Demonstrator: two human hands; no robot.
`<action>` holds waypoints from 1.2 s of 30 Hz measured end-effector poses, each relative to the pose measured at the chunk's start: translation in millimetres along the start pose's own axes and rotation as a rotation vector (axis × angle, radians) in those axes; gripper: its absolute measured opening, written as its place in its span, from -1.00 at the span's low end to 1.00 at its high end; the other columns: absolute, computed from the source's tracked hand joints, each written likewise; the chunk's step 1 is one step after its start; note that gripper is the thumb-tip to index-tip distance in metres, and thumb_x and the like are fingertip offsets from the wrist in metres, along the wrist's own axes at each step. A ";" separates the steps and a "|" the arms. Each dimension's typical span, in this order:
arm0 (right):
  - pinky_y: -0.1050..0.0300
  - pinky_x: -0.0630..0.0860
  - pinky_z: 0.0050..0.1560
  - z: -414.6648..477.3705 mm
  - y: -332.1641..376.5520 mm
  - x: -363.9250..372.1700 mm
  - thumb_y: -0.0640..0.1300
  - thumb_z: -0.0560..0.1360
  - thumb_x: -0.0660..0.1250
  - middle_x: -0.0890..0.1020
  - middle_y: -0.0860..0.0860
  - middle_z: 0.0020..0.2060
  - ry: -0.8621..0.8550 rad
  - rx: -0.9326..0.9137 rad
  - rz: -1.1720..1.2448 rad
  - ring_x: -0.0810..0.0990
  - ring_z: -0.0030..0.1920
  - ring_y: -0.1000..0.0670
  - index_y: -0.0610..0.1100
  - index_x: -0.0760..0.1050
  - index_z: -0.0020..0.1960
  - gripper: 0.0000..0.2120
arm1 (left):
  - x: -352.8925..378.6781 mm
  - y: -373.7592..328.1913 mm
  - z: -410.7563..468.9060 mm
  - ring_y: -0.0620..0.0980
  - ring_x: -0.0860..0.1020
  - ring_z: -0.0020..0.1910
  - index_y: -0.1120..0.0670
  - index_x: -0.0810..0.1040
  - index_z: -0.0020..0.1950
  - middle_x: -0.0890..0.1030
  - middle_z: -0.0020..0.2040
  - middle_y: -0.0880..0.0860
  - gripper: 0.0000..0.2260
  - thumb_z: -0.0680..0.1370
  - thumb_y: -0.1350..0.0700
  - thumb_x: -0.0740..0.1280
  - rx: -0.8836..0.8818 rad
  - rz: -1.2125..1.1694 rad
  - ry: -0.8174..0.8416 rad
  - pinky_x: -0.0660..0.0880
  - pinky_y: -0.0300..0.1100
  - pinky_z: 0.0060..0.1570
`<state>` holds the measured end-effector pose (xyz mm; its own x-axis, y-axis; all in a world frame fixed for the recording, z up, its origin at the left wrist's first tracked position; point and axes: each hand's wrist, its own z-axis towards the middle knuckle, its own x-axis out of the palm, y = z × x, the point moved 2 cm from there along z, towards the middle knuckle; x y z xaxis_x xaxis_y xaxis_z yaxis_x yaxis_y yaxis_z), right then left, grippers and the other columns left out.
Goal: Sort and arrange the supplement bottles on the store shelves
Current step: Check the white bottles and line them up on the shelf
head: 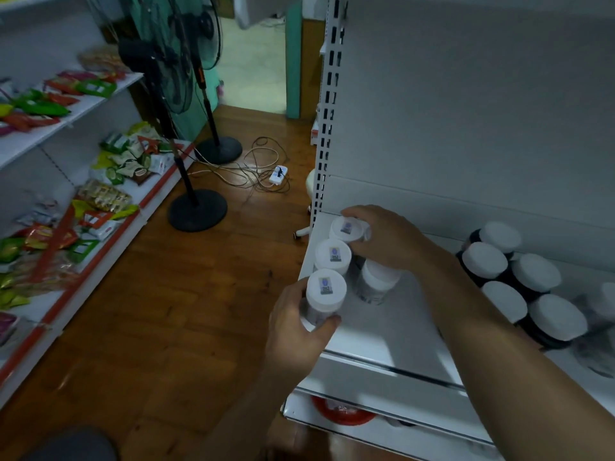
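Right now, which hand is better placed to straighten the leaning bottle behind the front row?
The right hand. It sits directly above the leaning bottle, touching the back bottle; the left hand grips the front bottle.

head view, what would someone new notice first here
First, the two hands on the white shelf: the left hand grips the front bottle at the shelf's corner, and the right hand holds the rear bottle of the same row. Next, the cluster of dark bottles with white caps further right on that shelf. Then two standing fans on the wooden floor, left of the shelf.
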<state>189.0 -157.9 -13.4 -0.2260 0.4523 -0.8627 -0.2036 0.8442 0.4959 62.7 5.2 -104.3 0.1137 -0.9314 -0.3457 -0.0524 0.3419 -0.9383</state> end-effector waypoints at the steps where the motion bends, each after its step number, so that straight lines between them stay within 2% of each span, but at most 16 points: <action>1: 0.17 0.29 0.07 0.4 -0.7 0.7 -0.02 0.46 0.45 0.52 0.00 0.30 -0.003 0.001 -0.003 0.49 0.26 -0.06 0.00 0.41 0.38 -0.48 | -0.2 0.4 -0.4 -0.52 0.41 0.09 -0.36 0.35 0.08 0.48 0.08 -0.34 -0.46 0.38 0.12 0.57 0.002 -0.001 0.001 0.35 -0.59 -0.10; 5: 0.17 0.30 0.05 -3.4 -1.4 -2.1 0.02 0.45 0.46 0.54 0.03 0.26 -0.064 -0.004 0.015 0.50 0.24 -0.04 0.02 0.43 0.37 -0.48 | -1.6 -1.0 -1.4 -0.55 0.38 0.11 -0.31 0.35 0.12 0.45 0.12 -0.32 -0.45 0.39 0.16 0.56 0.020 -0.022 0.016 0.35 -0.63 -0.08; 7: 0.17 0.30 0.12 -8.2 0.4 -9.9 -0.01 0.45 0.46 0.51 0.02 0.31 -0.133 -0.001 0.040 0.46 0.28 -0.04 0.01 0.41 0.40 -0.45 | -2.8 1.7 -0.9 -0.48 0.40 0.18 -0.24 0.36 0.25 0.46 0.21 -0.24 -0.41 0.39 0.17 0.55 0.026 -0.040 0.019 0.36 -0.60 -0.01; 11: 0.20 0.29 0.18 -24.4 5.4 -28.3 -0.03 0.44 0.47 0.52 0.02 0.29 -0.305 -0.044 0.082 0.46 0.27 -0.02 0.00 0.41 0.39 -0.45 | -3.0 3.9 3.1 -0.22 0.40 0.35 -0.12 0.27 0.49 0.41 0.39 -0.17 -0.26 0.41 0.13 0.54 0.016 -0.071 0.074 0.40 -0.25 0.30; 14: 0.23 0.30 0.18 -41.8 10.2 -37.8 -0.06 0.44 0.48 0.53 0.04 0.25 -0.450 -0.070 0.135 0.49 0.21 0.02 -0.01 0.43 0.38 -0.47 | 1.0 0.7 10.0 -0.19 0.40 0.38 -0.06 0.30 0.49 0.45 0.40 -0.13 -0.28 0.40 0.15 0.54 0.056 -0.054 0.089 0.39 -0.21 0.35; 16: 0.25 0.32 0.17 -55.7 14.1 -43.4 -0.09 0.44 0.49 0.54 0.05 0.23 -0.532 -0.089 0.177 0.49 0.16 0.06 -0.03 0.44 0.37 -0.48 | 5.0 -1.1 15.6 -0.16 0.42 0.36 -0.02 0.35 0.46 0.49 0.36 -0.11 -0.31 0.39 0.16 0.55 0.068 -0.041 0.090 0.39 -0.24 0.32; 20: 0.42 0.31 0.13 -85.9 16.4 -46.7 -0.08 0.45 0.49 0.51 0.15 0.17 -0.587 -0.093 0.206 0.43 0.09 0.23 -0.02 0.45 0.36 -0.49 | 11.0 -9.1 28.7 -0.19 0.49 0.25 0.01 0.43 0.37 0.56 0.20 -0.14 -0.42 0.39 0.21 0.53 0.068 -0.046 0.115 0.35 -0.60 0.06; 24: 0.59 0.24 0.09 -110.4 18.8 -40.7 -0.08 0.45 0.49 0.48 0.21 0.15 -0.565 -0.040 0.259 0.41 0.09 0.28 0.04 0.45 0.35 -0.50 | 12.3 -24.0 42.9 -0.54 0.47 0.01 -0.22 0.43 0.12 0.53 0.06 -0.30 -0.50 0.42 0.30 0.49 0.081 -0.116 0.156 0.35 -0.64 -0.05; 26: 0.59 0.25 0.09 -121.8 19.6 -34.8 -0.07 0.43 0.49 0.48 0.25 0.14 -0.568 -0.010 0.289 0.43 0.09 0.30 0.08 0.45 0.33 -0.50 | 14.0 -28.7 50.3 -0.49 0.50 0.03 -0.20 0.44 0.10 0.56 0.06 -0.25 -0.49 0.42 0.35 0.47 0.096 -0.158 0.166 0.41 -0.52 0.04; 29: 0.57 0.27 0.09 -135.6 19.0 -23.8 -0.05 0.41 0.51 0.48 0.35 0.10 -0.585 0.003 0.309 0.42 0.09 0.40 0.11 0.46 0.30 -0.51 | 18.7 -33.2 59.2 -0.24 0.56 0.14 -0.16 0.49 0.15 0.62 0.12 -0.15 -0.51 0.42 0.34 0.48 0.139 -0.187 0.181 0.48 -0.18 0.20; 31: 0.48 0.33 0.12 -142.5 19.3 -15.7 -0.03 0.40 0.52 0.46 0.40 0.10 -0.586 0.019 0.313 0.42 0.12 0.40 0.10 0.48 0.29 -0.51 | 19.2 -34.1 63.8 -0.20 0.57 0.15 -0.16 0.50 0.14 0.62 0.12 -0.13 -0.53 0.42 0.31 0.50 0.161 -0.206 0.173 0.50 -0.10 0.23; 33: 0.35 0.40 0.14 -148.6 20.8 -8.7 -0.02 0.39 0.52 0.49 0.36 0.11 -0.587 0.028 0.343 0.44 0.14 0.35 0.11 0.50 0.28 -0.51 | 19.2 -34.5 65.5 -0.13 0.58 0.18 -0.08 0.51 0.19 0.63 0.14 -0.06 -0.54 0.40 0.28 0.53 0.176 -0.225 0.192 0.50 0.01 0.26; 35: 0.38 0.39 0.16 -152.7 22.7 -3.8 -0.02 0.39 0.52 0.51 0.32 0.13 -0.573 0.030 0.361 0.45 0.16 0.33 0.12 0.49 0.28 -0.51 | 16.3 -34.6 63.9 -0.10 0.59 0.18 -0.05 0.50 0.21 0.64 0.14 -0.07 -0.51 0.38 0.30 0.54 0.149 -0.262 0.235 0.52 0.04 0.24; 36: 0.43 0.37 0.15 -154.0 23.4 -1.6 -0.02 0.39 0.52 0.52 0.29 0.14 -0.559 0.031 0.362 0.45 0.16 0.33 0.12 0.49 0.29 -0.51 | 13.8 -34.5 62.2 -0.15 0.59 0.16 -0.08 0.49 0.19 0.63 0.12 -0.13 -0.50 0.39 0.33 0.53 0.106 -0.279 0.242 0.54 -0.03 0.23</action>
<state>37.9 -183.2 14.7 0.2552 0.7828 -0.5676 -0.1783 0.6151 0.7681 127.7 -11.7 -77.3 -0.1295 -0.9886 -0.0766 0.0513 0.0704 -0.9962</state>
